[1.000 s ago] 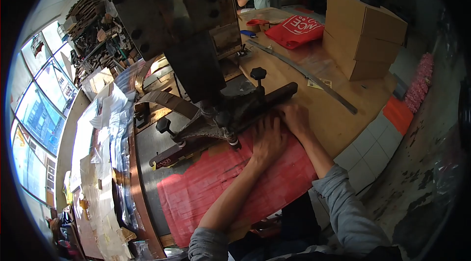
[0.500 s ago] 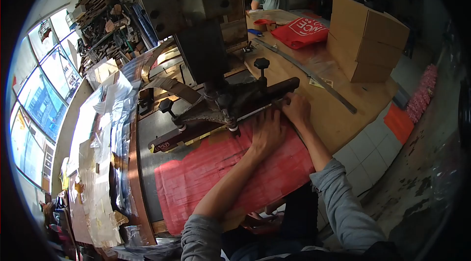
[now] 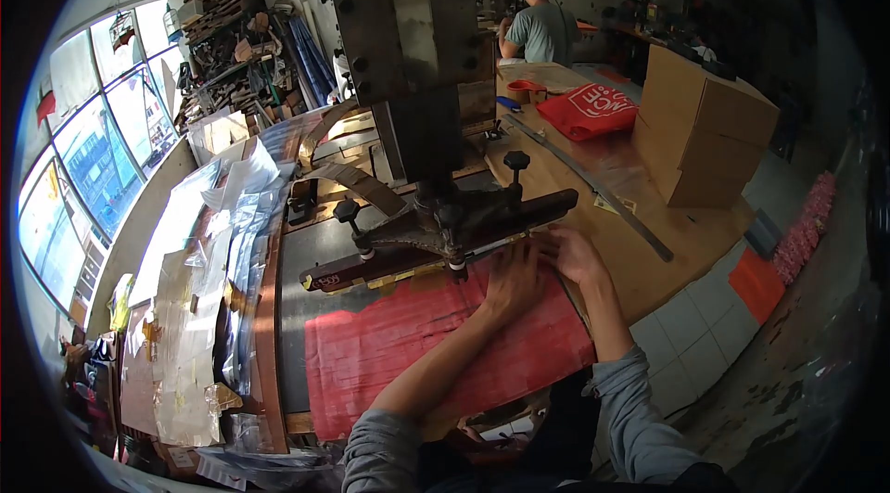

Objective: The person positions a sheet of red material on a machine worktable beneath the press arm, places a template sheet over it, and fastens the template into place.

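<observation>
Below a dark bar [image 3: 491, 228] on the heavy machine [image 3: 417, 122], a red sheet [image 3: 510, 354] is lying on the dark surface [image 3: 295, 326], its far edge running close along the bar (can't say if it's going underneath). The sheet's near edge is reaching toward the person's lap; its face is looking scuffed, w/ darker lines showing across it. The L hand [image 3: 514, 280] is pressing palm-down on the sheet nr. its far R corner, fingers extended & slightly apart, gripping nothing visible. The R hand [image 3: 570, 255] is sitting just beside it, nr. the bar's R end, w/ fingers bent & tips pointing toward the L hand's; can't say whether it's pinching anything, as the fingertips are partly hidden. Both forearms are coming out of pushed-up grey sleeves [image 3: 382, 447], the L one crossing over the sheet. Two black knobs [image 3: 516, 160] are standing above the bar, one toward each end. On the R, the tan surface [image 3: 640, 280] is carrying a long grey strip [image 3: 593, 187], a red bag [image 3: 589, 111] & a cardboard box [image 3: 709, 131]. On the L, clear plastic sheets [image 3: 250, 252] are lying in a heap. In the background, another person [image 3: 542, 34] is facing away.
</observation>
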`<action>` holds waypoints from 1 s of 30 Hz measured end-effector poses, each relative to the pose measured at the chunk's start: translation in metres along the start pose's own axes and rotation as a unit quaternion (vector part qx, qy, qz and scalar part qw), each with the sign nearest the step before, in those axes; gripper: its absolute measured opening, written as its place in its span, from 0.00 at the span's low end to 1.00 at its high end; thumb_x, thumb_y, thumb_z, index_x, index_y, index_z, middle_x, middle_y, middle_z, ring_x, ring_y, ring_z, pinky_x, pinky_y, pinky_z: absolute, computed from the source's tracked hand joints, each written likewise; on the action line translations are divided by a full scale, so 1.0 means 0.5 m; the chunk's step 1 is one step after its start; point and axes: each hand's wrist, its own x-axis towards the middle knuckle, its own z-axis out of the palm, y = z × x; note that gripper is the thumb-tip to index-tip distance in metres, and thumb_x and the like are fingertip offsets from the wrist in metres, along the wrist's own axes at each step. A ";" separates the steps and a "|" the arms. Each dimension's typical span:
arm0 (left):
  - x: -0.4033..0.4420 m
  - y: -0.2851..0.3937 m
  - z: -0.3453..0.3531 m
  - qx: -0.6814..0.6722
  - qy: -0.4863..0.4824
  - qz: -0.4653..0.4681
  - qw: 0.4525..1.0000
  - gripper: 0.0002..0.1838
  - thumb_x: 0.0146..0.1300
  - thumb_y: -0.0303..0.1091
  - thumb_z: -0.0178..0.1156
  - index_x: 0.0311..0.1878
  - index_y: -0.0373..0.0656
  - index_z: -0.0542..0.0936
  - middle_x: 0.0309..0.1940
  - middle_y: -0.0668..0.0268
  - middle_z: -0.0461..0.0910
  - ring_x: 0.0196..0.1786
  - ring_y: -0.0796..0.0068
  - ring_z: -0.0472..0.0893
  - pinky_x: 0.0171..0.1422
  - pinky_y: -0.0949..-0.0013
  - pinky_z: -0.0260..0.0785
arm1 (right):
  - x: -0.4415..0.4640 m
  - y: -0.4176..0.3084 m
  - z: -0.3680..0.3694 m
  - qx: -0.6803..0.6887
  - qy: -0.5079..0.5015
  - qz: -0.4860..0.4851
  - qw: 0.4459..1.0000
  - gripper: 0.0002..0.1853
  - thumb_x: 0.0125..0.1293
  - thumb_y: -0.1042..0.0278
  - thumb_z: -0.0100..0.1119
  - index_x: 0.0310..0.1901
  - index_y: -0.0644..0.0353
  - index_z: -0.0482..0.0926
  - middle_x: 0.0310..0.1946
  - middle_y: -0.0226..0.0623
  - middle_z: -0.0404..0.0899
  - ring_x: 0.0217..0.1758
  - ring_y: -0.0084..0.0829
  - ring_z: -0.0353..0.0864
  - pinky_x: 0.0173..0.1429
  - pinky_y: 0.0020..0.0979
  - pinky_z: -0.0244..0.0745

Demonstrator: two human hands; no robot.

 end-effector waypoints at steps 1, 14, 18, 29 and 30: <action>-0.002 0.001 0.000 0.001 0.002 0.002 1.000 0.22 0.49 0.35 0.58 0.49 0.40 0.72 0.48 0.55 0.71 0.53 0.55 0.72 0.55 0.51 0.64 | 0.000 0.004 -0.003 0.013 -0.019 0.005 1.000 0.12 0.61 0.72 0.48 0.47 0.56 0.67 0.41 0.38 0.77 0.44 0.36 0.78 0.50 0.39 0.74; 0.005 0.003 -0.005 -0.009 0.015 0.004 1.000 0.21 0.49 0.30 0.54 0.49 0.35 0.69 0.47 0.50 0.72 0.49 0.52 0.74 0.52 0.52 0.65 | 0.006 0.052 0.053 0.141 0.004 -0.072 0.987 0.26 0.47 0.85 0.44 0.52 0.57 0.62 0.39 0.37 0.71 0.43 0.30 0.71 0.52 0.33 0.66; 0.009 0.005 -0.008 -0.032 0.001 -0.020 0.999 0.23 0.48 0.29 0.54 0.50 0.34 0.68 0.47 0.49 0.72 0.50 0.50 0.73 0.53 0.51 0.64 | 0.035 0.070 0.039 0.133 -0.040 -0.109 0.984 0.31 0.41 0.89 0.45 0.52 0.59 0.61 0.35 0.36 0.68 0.40 0.30 0.70 0.51 0.30 0.68; 0.005 -0.008 0.001 -0.010 -0.040 -0.012 0.999 0.28 0.49 0.31 0.55 0.57 0.33 0.66 0.55 0.48 0.69 0.58 0.49 0.69 0.58 0.47 0.63 | 0.047 0.069 0.054 0.146 0.036 -0.136 0.979 0.35 0.39 0.89 0.44 0.55 0.57 0.61 0.39 0.40 0.70 0.40 0.33 0.70 0.46 0.29 0.70; 0.003 -0.008 0.001 -0.009 -0.039 -0.010 0.999 0.28 0.50 0.32 0.55 0.57 0.34 0.67 0.55 0.48 0.69 0.58 0.50 0.69 0.58 0.47 0.63 | 0.040 0.067 0.051 0.137 0.046 -0.126 0.981 0.36 0.39 0.89 0.43 0.56 0.56 0.60 0.38 0.40 0.70 0.39 0.32 0.70 0.45 0.28 0.70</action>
